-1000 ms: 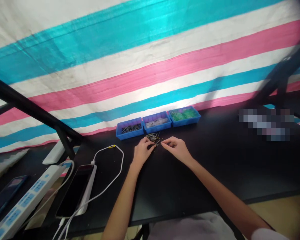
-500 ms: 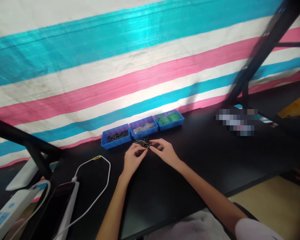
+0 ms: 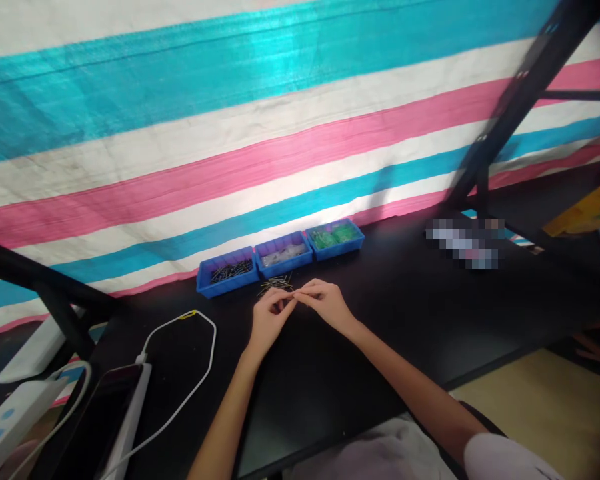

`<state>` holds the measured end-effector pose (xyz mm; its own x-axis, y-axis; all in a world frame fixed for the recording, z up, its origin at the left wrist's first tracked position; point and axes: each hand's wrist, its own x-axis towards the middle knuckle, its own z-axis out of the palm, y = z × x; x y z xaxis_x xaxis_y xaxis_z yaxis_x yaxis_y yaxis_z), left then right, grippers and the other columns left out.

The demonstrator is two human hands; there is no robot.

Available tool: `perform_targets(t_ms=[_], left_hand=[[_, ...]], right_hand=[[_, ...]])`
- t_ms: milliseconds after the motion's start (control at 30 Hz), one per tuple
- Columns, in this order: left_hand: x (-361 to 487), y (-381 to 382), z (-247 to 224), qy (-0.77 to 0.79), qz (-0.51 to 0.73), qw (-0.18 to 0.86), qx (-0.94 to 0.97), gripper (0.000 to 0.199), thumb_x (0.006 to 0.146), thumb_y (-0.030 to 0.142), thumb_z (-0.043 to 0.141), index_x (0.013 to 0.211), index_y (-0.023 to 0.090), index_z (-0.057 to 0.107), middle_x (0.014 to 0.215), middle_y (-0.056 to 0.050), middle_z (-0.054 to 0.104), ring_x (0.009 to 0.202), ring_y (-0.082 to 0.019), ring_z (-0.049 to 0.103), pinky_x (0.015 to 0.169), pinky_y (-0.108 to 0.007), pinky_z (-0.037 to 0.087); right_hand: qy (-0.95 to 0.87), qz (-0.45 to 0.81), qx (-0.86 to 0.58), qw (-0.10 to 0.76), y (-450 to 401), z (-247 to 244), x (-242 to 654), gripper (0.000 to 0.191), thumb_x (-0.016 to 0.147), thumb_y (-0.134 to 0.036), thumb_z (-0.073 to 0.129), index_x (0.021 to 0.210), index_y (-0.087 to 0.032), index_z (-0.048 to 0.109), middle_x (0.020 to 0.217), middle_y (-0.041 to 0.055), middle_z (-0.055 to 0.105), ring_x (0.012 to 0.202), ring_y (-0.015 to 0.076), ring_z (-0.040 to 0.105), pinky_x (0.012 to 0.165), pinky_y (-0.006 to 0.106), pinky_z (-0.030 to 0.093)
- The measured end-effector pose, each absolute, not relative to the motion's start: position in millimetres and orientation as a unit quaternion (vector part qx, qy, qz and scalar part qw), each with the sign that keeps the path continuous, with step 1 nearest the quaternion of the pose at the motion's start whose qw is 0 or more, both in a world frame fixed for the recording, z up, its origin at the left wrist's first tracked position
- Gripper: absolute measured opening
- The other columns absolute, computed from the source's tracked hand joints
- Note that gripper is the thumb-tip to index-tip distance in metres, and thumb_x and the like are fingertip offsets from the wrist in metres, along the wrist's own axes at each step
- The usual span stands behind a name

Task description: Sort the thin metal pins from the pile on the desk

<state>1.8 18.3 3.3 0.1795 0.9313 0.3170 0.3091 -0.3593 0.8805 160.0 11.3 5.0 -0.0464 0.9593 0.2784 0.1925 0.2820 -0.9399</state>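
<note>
A loose heap of thin metal pins [image 3: 275, 285] lies on the black bench [image 3: 430, 313], just in front of three blue trays [image 3: 280, 255]. The left hand [image 3: 269, 316] and right hand [image 3: 325, 303] meet fingertip to fingertip beside the heap, both pinched closed; whether on a pin I cannot tell.

No readable text anywhere; a pixelated patch [image 3: 460, 243] on the black table [image 3: 380, 347] hides whatever lies there.
</note>
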Motion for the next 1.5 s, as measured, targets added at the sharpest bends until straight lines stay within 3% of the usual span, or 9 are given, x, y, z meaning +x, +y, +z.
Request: perform_targets(t_ms=[300,600,733,900,1000,1100,1233,1500], left_hand=[[1,18,10,0.47,0.486,0.39,0.625,0.017,0.072,0.034,0.066,0.078,0.018,0.066,0.08,-0.002,0.059,0.064,-0.011,0.05,0.056,-0.022,0.041],[3,16,7,0.47,0.486,0.401,0.618,0.017,0.072,0.034,0.066,0.076,0.018,0.066,0.079,-0.003,0.06,0.066,-0.013,0.052,0.059,-0.024,0.042],[-2,19,12,0.483,0.487,0.416,0.597,0.02,0.072,0.036,0.065,0.08,0.017,0.066,0.08,-0.003,0.061,0.066,-0.012,0.052,0.057,-0.022,0.041],[-12,19,20,0.466,0.421,0.494,0.601,0.021,0.065,0.034,0.071,0.076,0.016,0.07,0.057,0.0,0.061,0.05,-0.01,0.05,0.044,-0.02,0.035],[-18,20,22,0.458,0.416,0.523,0.586,0.022,0.063,0.033,0.073,0.074,0.015,0.071,0.054,-0.001,0.061,0.047,-0.01,0.05,0.041,-0.02,0.033],[-28,26,22,0.466,0.468,0.519,0.543,0.025,0.066,0.036,0.07,0.08,0.014,0.071,0.061,-0.003,0.064,0.05,-0.01,0.053,0.041,-0.019,0.033],[-49,37,19,0.489,0.566,0.485,0.453,0.033,0.068,0.038,0.067,0.093,0.015,0.067,0.086,-0.007,0.067,0.061,-0.011,0.058,0.042,-0.018,0.035],[-74,47,12,0.52,0.641,0.447,0.345,0.044,0.063,0.037,0.07,0.101,0.014,0.065,0.089,-0.009,0.067,0.058,-0.008,0.06,0.04,-0.016,0.032]], right_hand=[[-0.6,0.364,-0.482,0.525,12,4,158,0.015,0.076,-0.032,0.062,0.078,-0.02,0.071,0.076,0.0033,0.064,0.061,0.0145,0.057,0.056,0.025,0.044],[-0.678,0.367,-0.448,0.453,6,3,152,0.013,0.077,-0.03,0.06,0.075,-0.02,0.067,0.074,0.001,0.06,0.059,0.0115,0.052,0.053,0.022,0.041],[-0.65,0.361,-0.468,0.479,8,8,158,0.016,0.077,-0.033,0.061,0.079,-0.019,0.068,0.078,0.0033,0.064,0.06,0.0132,0.056,0.055,0.024,0.044],[-0.603,0.381,-0.495,0.497,10,9,162,0.022,0.075,-0.038,0.063,0.081,-0.017,0.068,0.078,0.0059,0.067,0.06,0.0155,0.058,0.053,0.025,0.046],[-0.61,0.381,-0.494,0.489,9,7,160,0.023,0.073,-0.039,0.064,0.079,-0.017,0.068,0.078,0.006,0.067,0.059,0.0157,0.058,0.052,0.025,0.046],[-0.607,0.385,-0.499,0.484,10,4,159,0.025,0.074,-0.041,0.063,0.081,-0.017,0.068,0.078,0.0064,0.067,0.058,0.016,0.058,0.052,0.026,0.046],[-0.597,0.392,-0.512,0.478,12,1,159,0.027,0.076,-0.041,0.061,0.085,-0.017,0.068,0.076,0.0063,0.067,0.059,0.017,0.059,0.054,0.028,0.048],[-0.595,0.393,-0.508,0.483,11,-2,156,0.028,0.076,-0.04,0.06,0.086,-0.016,0.068,0.07,0.0051,0.065,0.057,0.0162,0.058,0.053,0.026,0.048]])
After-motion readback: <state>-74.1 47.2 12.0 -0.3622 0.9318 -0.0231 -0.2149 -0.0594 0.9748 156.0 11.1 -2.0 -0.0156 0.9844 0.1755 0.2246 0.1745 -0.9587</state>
